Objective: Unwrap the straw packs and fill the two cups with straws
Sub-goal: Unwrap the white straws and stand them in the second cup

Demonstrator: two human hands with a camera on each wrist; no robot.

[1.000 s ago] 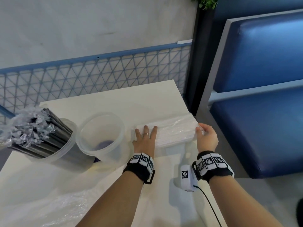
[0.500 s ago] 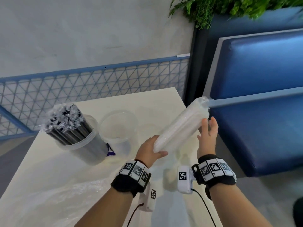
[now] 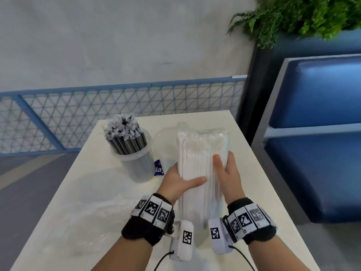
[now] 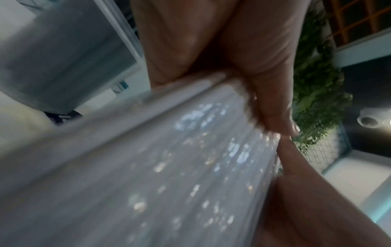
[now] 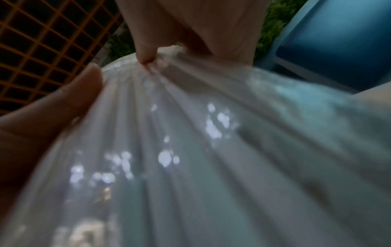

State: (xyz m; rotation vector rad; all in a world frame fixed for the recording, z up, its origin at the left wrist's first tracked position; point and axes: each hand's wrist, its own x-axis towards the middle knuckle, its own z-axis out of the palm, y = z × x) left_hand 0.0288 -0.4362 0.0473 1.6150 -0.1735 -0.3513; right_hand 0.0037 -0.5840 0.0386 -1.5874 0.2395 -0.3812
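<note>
A pack of white straws (image 3: 199,167) in clear plastic wrap is held upright above the white table (image 3: 93,202). My left hand (image 3: 178,181) grips its left side, thumb across the front. My right hand (image 3: 227,176) grips its right side, thumb on the front. Both wrist views show the wrapped pack (image 4: 169,175) (image 5: 190,150) close up and blurred between thumb and fingers. A clear cup (image 3: 134,161) packed with dark straws (image 3: 125,135) stands at the left. A second clear cup (image 3: 166,143) stands behind the pack, mostly hidden by it.
Crumpled clear wrap (image 3: 91,218) lies on the table's near left. A blue bench (image 3: 320,145) stands close at the right. A blue mesh fence (image 3: 97,110) runs behind the table, and a plant (image 3: 293,16) hangs at the upper right.
The pack went from lying flat on the table to tilted in the air, and now stands upright between both hands. My head view has shifted left and up.
</note>
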